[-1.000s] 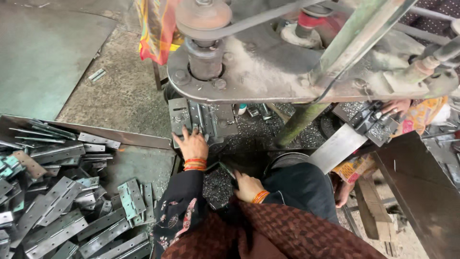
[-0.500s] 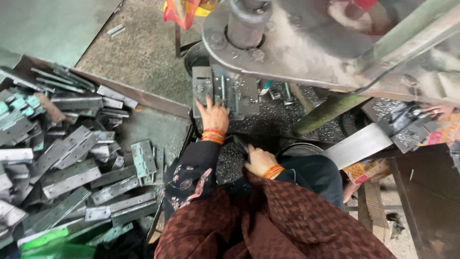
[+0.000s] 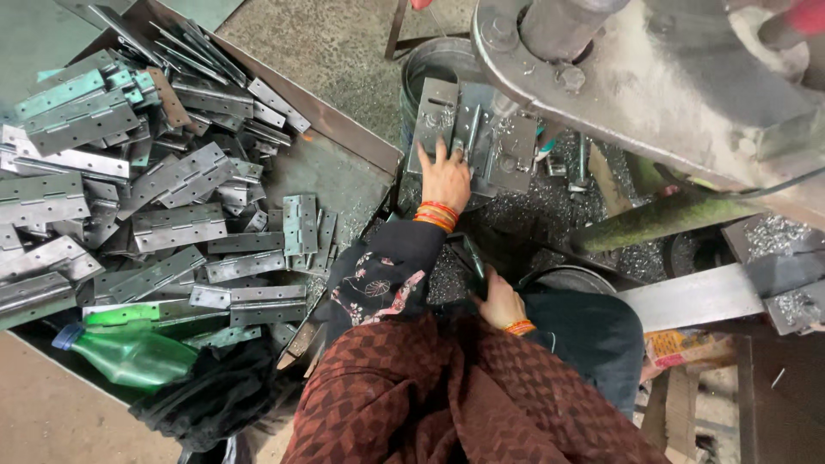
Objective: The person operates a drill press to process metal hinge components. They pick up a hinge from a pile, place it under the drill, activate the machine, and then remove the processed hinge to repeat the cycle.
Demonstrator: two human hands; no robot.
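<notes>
My left hand (image 3: 445,178) reaches forward and rests flat on a grey metal hinge plate (image 3: 436,120) lying on the bed of a press machine (image 3: 653,77). Orange bangles circle that wrist. My right hand (image 3: 498,301) sits low by my lap, its fingers closed around a dark thin tool (image 3: 474,262). A large heap of grey metal hinges (image 3: 155,198) fills a shallow tray to my left.
A green plastic bottle (image 3: 129,352) and a black bag (image 3: 215,399) lie at the tray's near corner. Metal shavings (image 3: 550,198) cover the floor under the press. A green bar (image 3: 653,219) and a steel beam (image 3: 713,292) cross on the right.
The view has swung left and down, bringing more of the hinge heap and the bottle into sight. My left hand stays on the plate under the press; my right hand stays by my lap.
</notes>
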